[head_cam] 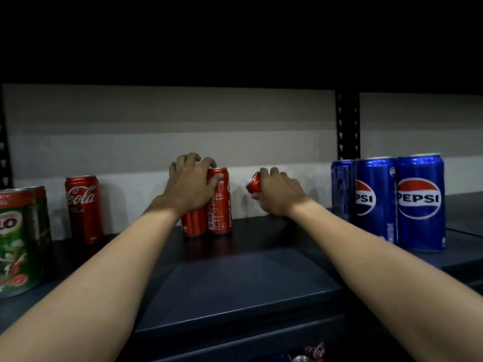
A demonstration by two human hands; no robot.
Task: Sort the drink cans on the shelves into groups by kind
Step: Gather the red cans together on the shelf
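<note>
Sorting well along on the shelf: Pepsi cans grouped at right, green cans at left, left hand steadying the red pair, right hand clasping a tilted red can beside them, lone Coca-Cola can still apart.

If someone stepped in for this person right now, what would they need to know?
Left hand: resting on two upright Coke cans at mid-shelf.
Right hand: holding a tilted Coke can just right of that pair.
Done: Pepsi cans grouped on the right; Milo cans on the left.
Left: stand the held can with the pair, then bring over the lone Coke can.
</note>
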